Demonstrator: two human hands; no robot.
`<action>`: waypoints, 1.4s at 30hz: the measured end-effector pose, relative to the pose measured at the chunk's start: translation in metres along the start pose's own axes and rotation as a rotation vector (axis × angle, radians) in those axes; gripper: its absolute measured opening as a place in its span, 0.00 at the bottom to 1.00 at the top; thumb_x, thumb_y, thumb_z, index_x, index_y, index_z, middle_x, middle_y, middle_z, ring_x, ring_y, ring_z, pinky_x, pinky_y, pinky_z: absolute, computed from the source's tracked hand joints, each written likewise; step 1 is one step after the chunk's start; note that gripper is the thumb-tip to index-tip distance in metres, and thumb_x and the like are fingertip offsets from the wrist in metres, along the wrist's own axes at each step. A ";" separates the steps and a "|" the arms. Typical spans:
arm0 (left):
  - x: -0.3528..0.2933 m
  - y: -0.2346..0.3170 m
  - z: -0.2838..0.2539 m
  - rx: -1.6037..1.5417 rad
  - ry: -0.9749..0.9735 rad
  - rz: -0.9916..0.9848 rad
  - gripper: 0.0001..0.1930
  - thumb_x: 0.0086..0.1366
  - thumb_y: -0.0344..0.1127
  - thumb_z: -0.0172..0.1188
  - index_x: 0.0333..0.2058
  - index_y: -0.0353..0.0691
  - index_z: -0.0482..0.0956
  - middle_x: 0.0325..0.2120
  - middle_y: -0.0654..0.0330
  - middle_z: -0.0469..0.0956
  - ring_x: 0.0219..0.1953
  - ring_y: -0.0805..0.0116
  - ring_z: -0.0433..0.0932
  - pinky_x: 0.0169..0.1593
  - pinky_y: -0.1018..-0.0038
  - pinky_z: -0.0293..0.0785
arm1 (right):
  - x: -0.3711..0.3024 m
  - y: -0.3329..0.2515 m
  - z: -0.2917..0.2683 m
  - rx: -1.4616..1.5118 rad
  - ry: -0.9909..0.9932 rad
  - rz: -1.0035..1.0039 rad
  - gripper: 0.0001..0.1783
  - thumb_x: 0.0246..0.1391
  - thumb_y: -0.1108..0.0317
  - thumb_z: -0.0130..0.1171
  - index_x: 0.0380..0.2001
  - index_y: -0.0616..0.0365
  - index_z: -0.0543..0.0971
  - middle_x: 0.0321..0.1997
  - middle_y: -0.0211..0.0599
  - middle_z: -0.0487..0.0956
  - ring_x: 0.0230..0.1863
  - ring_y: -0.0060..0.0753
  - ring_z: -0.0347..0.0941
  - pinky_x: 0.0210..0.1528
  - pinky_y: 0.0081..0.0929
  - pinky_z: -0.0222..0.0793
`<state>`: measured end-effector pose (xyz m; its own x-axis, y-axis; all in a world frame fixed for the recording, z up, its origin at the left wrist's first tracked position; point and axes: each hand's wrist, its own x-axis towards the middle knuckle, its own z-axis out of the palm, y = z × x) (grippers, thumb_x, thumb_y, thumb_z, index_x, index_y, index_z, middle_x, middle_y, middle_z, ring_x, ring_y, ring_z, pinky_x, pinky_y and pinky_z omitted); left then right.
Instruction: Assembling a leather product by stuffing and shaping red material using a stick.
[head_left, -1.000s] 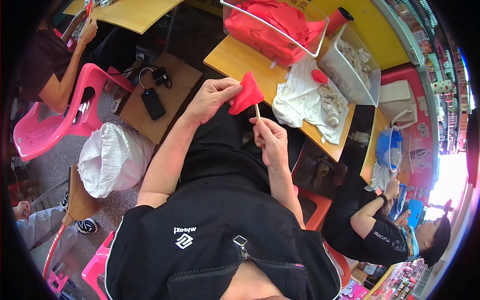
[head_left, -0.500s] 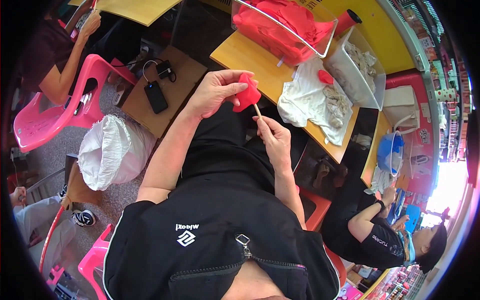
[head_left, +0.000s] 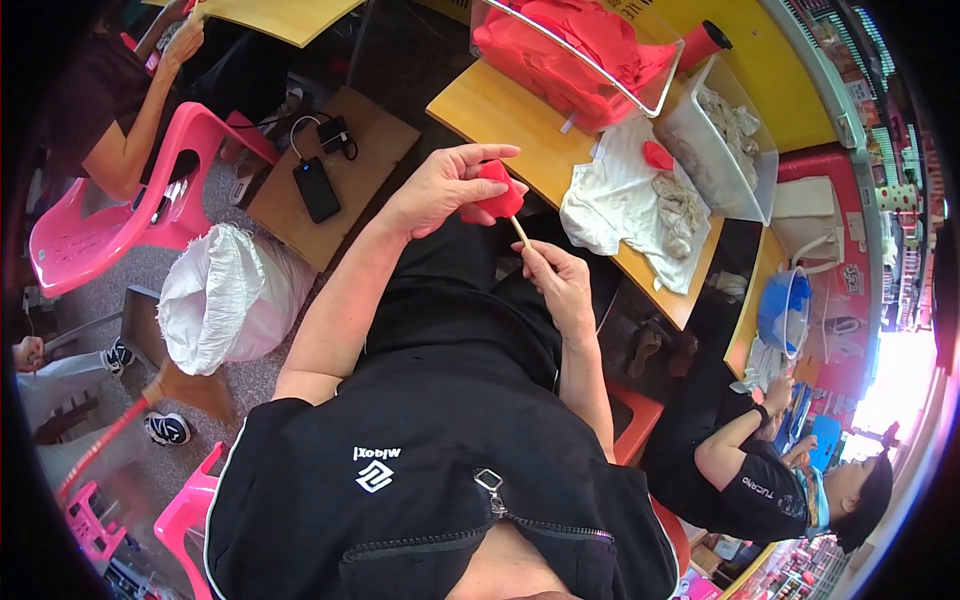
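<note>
1 red piece (head_left: pixel 503 204), 1 stick (head_left: pixel 518 231)
Our left hand (head_left: pixel 437 192) grasps the red piece, right hand (head_left: pixel 560 285) the stick; we'd best stay steady.

You wear a black short-sleeved top (head_left: pixel 440 420), thin white piping (head_left: pixel 213 490) down your left sleeve's outer edge. Left chest: white angular emblem (head_left: pixel 374 477), small white lettering (head_left: pixel 377 454) just beside it. Front zip (head_left: pixel 430 546) parted at the neck, toothed edges spread; silvery loop-shaped pull (head_left: pixel 489 480). Trousers (head_left: pixel 435 285) black too. Your left hand (head_left: pixel 440 195), right hand (head_left: pixel 562 288): bare.
</note>
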<state>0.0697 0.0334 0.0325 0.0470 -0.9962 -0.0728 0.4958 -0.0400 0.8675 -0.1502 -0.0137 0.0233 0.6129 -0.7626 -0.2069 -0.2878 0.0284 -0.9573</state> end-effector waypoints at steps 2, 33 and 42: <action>0.000 0.001 0.000 -0.024 0.029 -0.008 0.23 0.62 0.28 0.56 0.56 0.34 0.64 0.38 0.51 0.80 0.37 0.69 0.80 0.31 0.81 0.78 | 0.002 0.004 0.002 0.087 -0.039 0.060 0.10 0.57 0.69 0.55 0.36 0.65 0.81 0.25 0.24 0.76 0.23 0.12 0.65 0.26 0.12 0.62; 0.003 -0.011 -0.010 -0.089 -0.007 -0.021 0.11 0.61 0.29 0.59 0.42 0.34 0.75 0.36 0.52 0.80 0.39 0.64 0.81 0.39 0.73 0.80 | 0.005 0.034 0.019 0.632 -0.127 0.104 0.12 0.59 0.67 0.54 0.38 0.65 0.78 0.21 0.21 0.68 0.18 0.09 0.52 0.18 0.11 0.44; 0.004 -0.019 -0.008 -0.224 0.032 -0.004 0.18 0.66 0.40 0.53 0.46 0.32 0.74 0.39 0.50 0.79 0.42 0.64 0.79 0.42 0.72 0.80 | 0.009 0.024 0.020 0.554 -0.104 0.128 0.11 0.59 0.66 0.53 0.36 0.65 0.78 0.20 0.21 0.67 0.17 0.10 0.52 0.18 0.11 0.44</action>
<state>0.0675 0.0305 0.0121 0.0705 -0.9930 -0.0947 0.6761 -0.0222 0.7365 -0.1367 -0.0065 -0.0058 0.6761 -0.6638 -0.3198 0.0468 0.4718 -0.8805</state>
